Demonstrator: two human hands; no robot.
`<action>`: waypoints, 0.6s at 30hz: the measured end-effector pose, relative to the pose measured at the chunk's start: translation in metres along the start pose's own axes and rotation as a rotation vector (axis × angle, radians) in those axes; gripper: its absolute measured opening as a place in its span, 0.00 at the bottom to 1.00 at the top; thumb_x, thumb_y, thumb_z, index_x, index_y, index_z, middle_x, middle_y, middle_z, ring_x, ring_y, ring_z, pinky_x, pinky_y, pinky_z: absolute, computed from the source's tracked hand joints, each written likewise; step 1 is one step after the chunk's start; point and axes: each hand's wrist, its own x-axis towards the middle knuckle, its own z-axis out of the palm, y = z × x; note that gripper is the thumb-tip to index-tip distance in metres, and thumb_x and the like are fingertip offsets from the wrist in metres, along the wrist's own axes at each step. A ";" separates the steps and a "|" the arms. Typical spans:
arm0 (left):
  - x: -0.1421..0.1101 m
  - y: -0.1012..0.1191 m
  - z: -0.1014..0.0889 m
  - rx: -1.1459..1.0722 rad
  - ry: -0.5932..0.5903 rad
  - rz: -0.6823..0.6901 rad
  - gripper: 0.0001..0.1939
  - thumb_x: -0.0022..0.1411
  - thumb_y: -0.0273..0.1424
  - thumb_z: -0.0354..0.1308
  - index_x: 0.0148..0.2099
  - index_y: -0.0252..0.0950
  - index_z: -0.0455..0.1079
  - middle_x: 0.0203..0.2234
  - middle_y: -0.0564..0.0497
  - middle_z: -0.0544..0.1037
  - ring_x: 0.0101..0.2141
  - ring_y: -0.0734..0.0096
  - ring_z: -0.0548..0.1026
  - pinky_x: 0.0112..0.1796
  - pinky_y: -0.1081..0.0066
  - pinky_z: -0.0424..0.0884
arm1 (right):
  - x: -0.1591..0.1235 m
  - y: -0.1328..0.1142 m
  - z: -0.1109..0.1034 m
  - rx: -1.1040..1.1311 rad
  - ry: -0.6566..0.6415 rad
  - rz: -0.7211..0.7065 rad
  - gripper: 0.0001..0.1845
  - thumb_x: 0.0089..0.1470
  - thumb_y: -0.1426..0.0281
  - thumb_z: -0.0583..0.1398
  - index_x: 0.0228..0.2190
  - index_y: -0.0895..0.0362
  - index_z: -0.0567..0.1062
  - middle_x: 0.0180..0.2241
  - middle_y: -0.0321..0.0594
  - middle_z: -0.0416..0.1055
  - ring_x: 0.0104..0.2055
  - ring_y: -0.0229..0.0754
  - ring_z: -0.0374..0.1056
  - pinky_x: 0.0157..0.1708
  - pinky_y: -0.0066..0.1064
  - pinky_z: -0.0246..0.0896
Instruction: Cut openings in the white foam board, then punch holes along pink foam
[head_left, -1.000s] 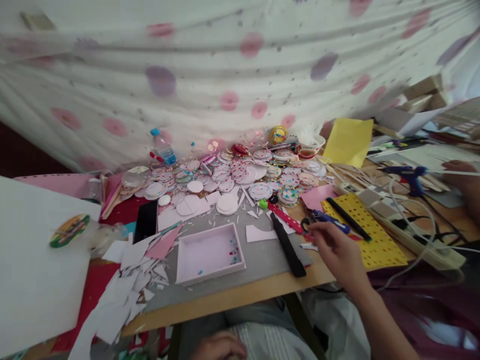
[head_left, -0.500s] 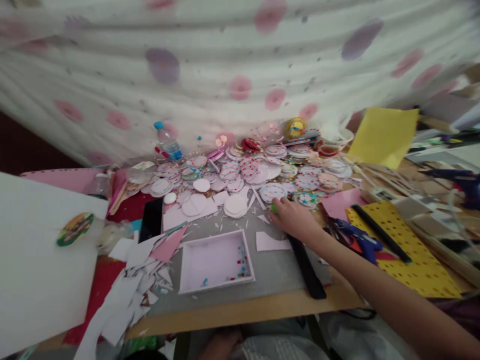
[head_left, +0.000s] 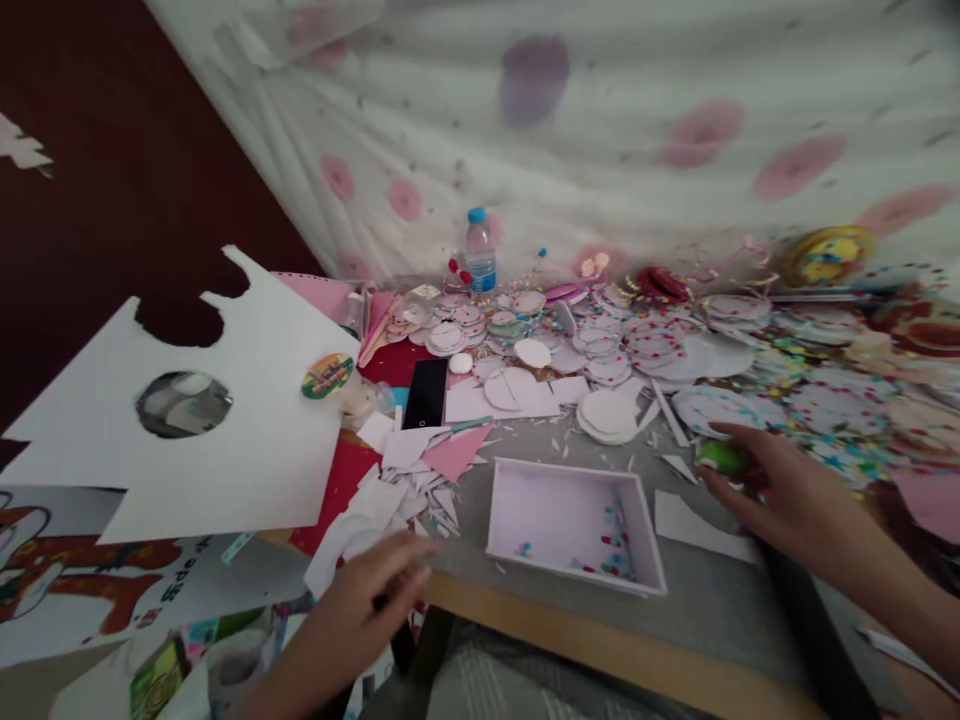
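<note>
My right hand (head_left: 787, 495) has its thumb and fingers around a small bright green object (head_left: 721, 458), whose kind I cannot make out. It is low over the grey mat, beside a cut strip of white paper (head_left: 701, 522). A long black object (head_left: 814, 625) lies under my right wrist. My left hand (head_left: 375, 590) is at the table's front edge, thumb and fingers apart, with nothing visible in it. Close to it are white paper scraps (head_left: 364, 515). Between my hands stands a shallow white box (head_left: 574, 583) with a few red and blue beads inside.
Many decorated paper discs (head_left: 652, 340) are heaped along the back. Left of the mat lie a black phone (head_left: 425, 393) and a large cut white sheet (head_left: 262, 440) with a hole. A water bottle (head_left: 480, 250) stands near the curtain (head_left: 615, 150).
The view has turned left, showing more of the cut white sheet. My left hand has risen into view at the table edge. My right hand stays at the green object.
</note>
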 end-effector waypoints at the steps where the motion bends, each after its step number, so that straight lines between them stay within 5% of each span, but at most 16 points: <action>1: 0.004 -0.008 -0.010 -0.008 0.122 -0.003 0.15 0.65 0.36 0.50 0.51 0.48 0.71 0.45 0.52 0.77 0.38 0.67 0.77 0.36 0.73 0.75 | 0.002 -0.007 -0.004 0.081 0.000 0.017 0.32 0.47 0.42 0.58 0.44 0.52 0.71 0.31 0.49 0.73 0.26 0.44 0.69 0.26 0.38 0.64; 3: 0.016 -0.023 -0.023 0.002 0.292 0.021 0.16 0.65 0.36 0.49 0.54 0.45 0.68 0.47 0.49 0.75 0.35 0.69 0.77 0.33 0.73 0.76 | 0.008 -0.026 -0.011 0.224 -0.028 0.051 0.32 0.42 0.39 0.59 0.40 0.49 0.73 0.29 0.47 0.74 0.27 0.44 0.70 0.25 0.37 0.65; 5: 0.034 -0.034 -0.026 0.073 0.344 0.103 0.16 0.65 0.35 0.50 0.54 0.43 0.67 0.48 0.48 0.73 0.38 0.67 0.76 0.36 0.70 0.75 | 0.018 -0.053 -0.016 0.364 -0.066 0.092 0.29 0.41 0.40 0.61 0.37 0.48 0.74 0.29 0.46 0.74 0.27 0.43 0.71 0.24 0.35 0.65; 8: 0.066 -0.041 -0.015 0.284 0.267 0.303 0.15 0.62 0.34 0.56 0.51 0.42 0.68 0.50 0.47 0.71 0.49 0.58 0.70 0.47 0.59 0.70 | 0.035 -0.096 -0.016 0.526 -0.160 0.118 0.25 0.44 0.45 0.62 0.38 0.49 0.74 0.32 0.47 0.75 0.30 0.43 0.71 0.26 0.33 0.66; 11: 0.095 -0.042 0.004 0.448 0.175 0.449 0.13 0.60 0.33 0.59 0.47 0.38 0.69 0.50 0.44 0.72 0.52 0.51 0.66 0.47 0.51 0.66 | 0.049 -0.131 -0.005 0.663 -0.227 0.159 0.22 0.48 0.49 0.61 0.38 0.51 0.75 0.34 0.49 0.75 0.31 0.43 0.70 0.28 0.33 0.67; 15: 0.115 -0.044 0.011 0.463 0.178 0.514 0.06 0.65 0.26 0.51 0.37 0.36 0.69 0.38 0.47 0.76 0.47 0.58 0.69 0.46 0.55 0.63 | 0.056 -0.150 0.011 0.855 -0.248 0.227 0.18 0.52 0.55 0.59 0.39 0.52 0.74 0.34 0.49 0.73 0.32 0.44 0.69 0.27 0.33 0.65; 18: 0.119 -0.047 -0.002 0.409 0.252 0.506 0.09 0.66 0.25 0.48 0.38 0.35 0.69 0.35 0.48 0.76 0.43 0.61 0.70 0.45 0.57 0.63 | 0.054 -0.147 0.019 0.567 -0.047 0.156 0.19 0.57 0.54 0.51 0.39 0.51 0.74 0.30 0.49 0.72 0.29 0.43 0.69 0.23 0.34 0.62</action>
